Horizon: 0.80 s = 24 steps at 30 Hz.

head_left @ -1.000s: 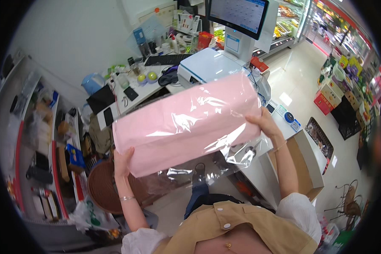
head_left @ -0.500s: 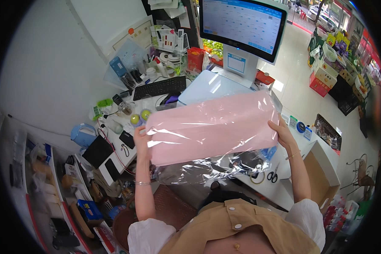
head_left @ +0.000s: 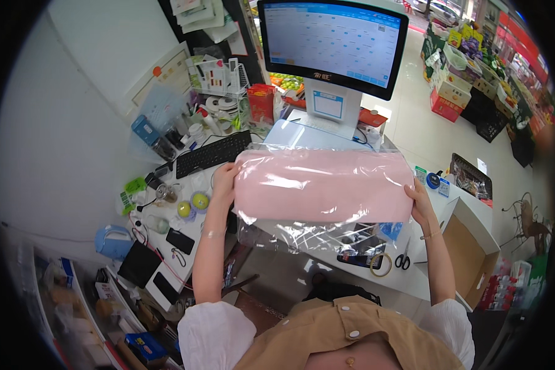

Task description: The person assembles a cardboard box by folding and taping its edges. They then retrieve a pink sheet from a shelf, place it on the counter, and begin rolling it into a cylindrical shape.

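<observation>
Both hands hold up a long, flat pack of pink sheets [head_left: 324,188] in a clear plastic sleeve, level across my front above the counter. My left hand [head_left: 226,179] is closed round its left end. At the other end my right hand [head_left: 420,200] grips the edge, the thumb over the front face. A loose strip of clear plastic [head_left: 296,236] hangs below the pink part. Behind the pack, partly covered by it, is the pale blue plate [head_left: 308,132] of a scale with a screen [head_left: 333,46].
Scissors [head_left: 402,261] and a roll of tape [head_left: 381,265] lie near the counter's front edge, with an open cardboard box [head_left: 465,253] to their right. A keyboard [head_left: 211,154], two green fruits [head_left: 192,205], a phone [head_left: 180,240] and a blue kettle [head_left: 112,239] are on the left.
The pack has turned from tilted, right end higher, to nearly level, and sits slightly further right. My left hand has risen with its end. The view has shifted a little.
</observation>
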Each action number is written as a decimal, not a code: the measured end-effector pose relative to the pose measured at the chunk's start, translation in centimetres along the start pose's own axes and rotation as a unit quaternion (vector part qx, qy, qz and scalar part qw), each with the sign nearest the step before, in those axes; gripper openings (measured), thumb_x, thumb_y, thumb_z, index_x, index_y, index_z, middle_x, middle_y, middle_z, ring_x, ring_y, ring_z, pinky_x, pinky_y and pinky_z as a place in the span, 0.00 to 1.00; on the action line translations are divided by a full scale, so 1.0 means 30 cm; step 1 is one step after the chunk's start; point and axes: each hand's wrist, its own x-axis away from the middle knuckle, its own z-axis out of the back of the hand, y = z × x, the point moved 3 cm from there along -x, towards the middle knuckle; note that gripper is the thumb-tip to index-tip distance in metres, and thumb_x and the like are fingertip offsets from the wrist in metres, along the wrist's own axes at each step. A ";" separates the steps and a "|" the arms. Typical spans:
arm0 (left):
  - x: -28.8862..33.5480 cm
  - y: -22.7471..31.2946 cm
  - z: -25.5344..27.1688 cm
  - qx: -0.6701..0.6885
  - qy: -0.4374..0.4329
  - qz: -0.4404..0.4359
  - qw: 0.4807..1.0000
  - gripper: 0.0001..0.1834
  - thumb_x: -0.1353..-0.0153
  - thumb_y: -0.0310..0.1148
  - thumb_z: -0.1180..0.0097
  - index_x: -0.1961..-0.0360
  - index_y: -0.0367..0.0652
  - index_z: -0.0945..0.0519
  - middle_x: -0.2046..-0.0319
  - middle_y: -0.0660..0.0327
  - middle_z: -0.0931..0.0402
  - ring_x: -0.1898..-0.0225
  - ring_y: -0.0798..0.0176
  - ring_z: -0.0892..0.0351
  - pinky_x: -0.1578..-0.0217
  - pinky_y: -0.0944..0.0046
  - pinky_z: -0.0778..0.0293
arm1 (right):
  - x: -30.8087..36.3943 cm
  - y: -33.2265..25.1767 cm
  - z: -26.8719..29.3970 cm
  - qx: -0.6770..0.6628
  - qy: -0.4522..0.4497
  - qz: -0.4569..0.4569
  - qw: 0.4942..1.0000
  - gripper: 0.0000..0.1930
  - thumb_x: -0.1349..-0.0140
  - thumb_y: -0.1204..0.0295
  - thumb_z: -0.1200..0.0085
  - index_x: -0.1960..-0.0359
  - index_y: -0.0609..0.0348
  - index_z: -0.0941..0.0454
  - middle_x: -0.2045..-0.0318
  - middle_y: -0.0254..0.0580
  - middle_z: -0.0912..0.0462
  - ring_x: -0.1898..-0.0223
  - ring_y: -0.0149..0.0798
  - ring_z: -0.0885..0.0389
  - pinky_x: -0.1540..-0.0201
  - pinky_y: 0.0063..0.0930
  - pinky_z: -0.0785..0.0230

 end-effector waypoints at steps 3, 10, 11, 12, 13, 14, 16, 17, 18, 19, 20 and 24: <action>0.183 0.004 0.118 0.105 -0.039 0.029 0.993 0.13 0.38 0.31 0.44 0.58 0.31 0.24 0.63 0.57 0.23 0.65 0.65 0.22 0.65 0.67 0.24 | 0.053 -0.063 -0.050 0.056 -0.011 -0.007 0.998 0.27 0.37 0.76 0.50 0.36 0.65 0.41 0.43 0.44 0.28 0.44 0.35 0.28 0.41 0.29 0.35; 0.832 -0.034 0.305 0.169 0.173 0.024 0.970 0.26 0.38 0.28 0.48 0.40 0.32 0.36 0.47 0.49 0.28 0.49 0.55 0.24 0.49 0.59 0.26 | -0.317 -0.136 -0.478 0.463 -0.274 -0.041 0.842 0.24 0.42 0.68 0.46 0.44 0.65 0.29 0.51 0.47 0.23 0.50 0.38 0.26 0.46 0.31 0.34; 0.888 -0.069 0.301 0.254 0.180 0.053 0.949 0.26 0.38 0.27 0.49 0.39 0.32 0.36 0.46 0.49 0.29 0.48 0.54 0.25 0.48 0.58 0.26 | -0.414 -0.111 -0.559 0.506 -0.316 -0.003 0.803 0.24 0.45 0.66 0.45 0.47 0.65 0.26 0.53 0.48 0.22 0.51 0.39 0.25 0.46 0.32 0.34; 0.944 -0.102 0.314 0.242 0.198 0.022 0.950 0.26 0.38 0.27 0.49 0.39 0.32 0.36 0.46 0.49 0.30 0.47 0.54 0.26 0.47 0.57 0.27 | -0.554 -0.040 -0.641 0.500 -0.354 0.032 0.790 0.23 0.47 0.66 0.44 0.49 0.64 0.24 0.54 0.49 0.21 0.51 0.41 0.24 0.47 0.34 0.33; 0.993 -0.137 0.322 0.228 0.218 -0.009 0.949 0.26 0.38 0.27 0.49 0.39 0.32 0.37 0.45 0.49 0.30 0.46 0.54 0.27 0.46 0.56 0.28 | -0.636 -0.016 -0.753 0.578 -0.307 0.087 0.752 0.21 0.48 0.67 0.44 0.52 0.62 0.22 0.53 0.51 0.21 0.50 0.45 0.24 0.48 0.36 0.32; 1.005 -0.169 0.291 0.219 0.226 -0.038 0.948 0.26 0.38 0.26 0.50 0.39 0.32 0.37 0.45 0.49 0.31 0.45 0.54 0.28 0.45 0.56 0.29 | -0.766 0.019 -0.809 0.639 -0.289 0.134 0.700 0.18 0.48 0.68 0.44 0.55 0.59 0.21 0.51 0.53 0.22 0.48 0.49 0.24 0.48 0.37 0.31; 1.010 -0.134 0.041 0.211 0.197 -0.095 0.953 0.28 0.38 0.22 0.51 0.36 0.34 0.41 0.41 0.50 0.34 0.42 0.55 0.31 0.42 0.56 0.32 | -0.874 0.012 -0.946 0.652 -0.269 0.220 0.674 0.15 0.49 0.68 0.44 0.60 0.61 0.20 0.59 0.54 0.19 0.55 0.49 0.20 0.52 0.37 0.29; 1.006 -0.135 -0.090 0.232 0.235 -0.075 0.941 0.29 0.37 0.21 0.51 0.35 0.36 0.41 0.40 0.52 0.35 0.42 0.56 0.31 0.42 0.56 0.31 | -0.885 -0.003 -0.997 0.663 -0.265 0.211 0.668 0.15 0.49 0.68 0.44 0.61 0.62 0.19 0.62 0.54 0.18 0.58 0.49 0.19 0.54 0.37 0.28; 0.999 -0.186 -0.183 0.288 0.212 -0.059 0.932 0.28 0.36 0.22 0.50 0.35 0.38 0.41 0.40 0.53 0.35 0.42 0.57 0.32 0.43 0.57 0.30 | -0.892 -0.017 -1.029 0.639 -0.269 0.264 0.670 0.15 0.48 0.69 0.44 0.60 0.63 0.20 0.63 0.53 0.18 0.58 0.49 0.19 0.53 0.37 0.29; 0.995 -0.240 -0.277 0.299 0.206 -0.046 0.930 0.30 0.36 0.22 0.50 0.34 0.42 0.42 0.40 0.54 0.36 0.42 0.56 0.32 0.45 0.55 0.28 | -0.883 -0.020 -1.043 0.614 -0.274 0.313 0.671 0.15 0.47 0.69 0.45 0.59 0.63 0.21 0.63 0.51 0.17 0.59 0.49 0.19 0.53 0.36 0.29; 1.003 -0.274 -0.377 0.296 0.215 -0.019 0.931 0.31 0.37 0.21 0.51 0.33 0.46 0.43 0.40 0.54 0.37 0.42 0.55 0.32 0.48 0.55 0.25 | -0.827 -0.040 -1.055 0.569 -0.286 0.298 0.711 0.13 0.45 0.71 0.46 0.60 0.64 0.21 0.63 0.50 0.17 0.60 0.45 0.19 0.55 0.34 0.28; 1.014 -0.381 -0.644 0.376 0.118 0.043 0.918 0.22 0.34 0.19 0.60 0.39 0.39 0.39 0.46 0.56 0.33 0.46 0.61 0.29 0.40 0.49 0.30 | -0.414 -0.165 -0.972 0.466 -0.364 0.207 0.779 0.12 0.39 0.71 0.51 0.61 0.68 0.21 0.70 0.45 0.18 0.69 0.34 0.17 0.66 0.27 0.24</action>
